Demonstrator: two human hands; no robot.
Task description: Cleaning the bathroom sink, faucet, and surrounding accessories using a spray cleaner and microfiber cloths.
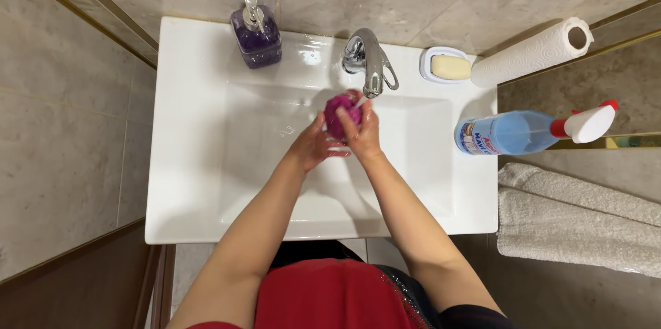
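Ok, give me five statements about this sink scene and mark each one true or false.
1. Both the left hand and right hand hold a purple scrub sponge under the faucet. True.
2. The soap dispenser holds green liquid. False: it is purple.
3. A bar of soap lies in a dish right of the faucet. True.
4. The spray bottle stands upright. False: it lies on its side.
5. The paper towel roll sits in the sink basin. False: it lies at the sink's back right corner.

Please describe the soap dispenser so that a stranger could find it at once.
Look at the white rectangular sink, along its back ledge. At the far left corner stands a squat purple translucent pump bottle with a silver pump head. No other thing on the ledge is purple.
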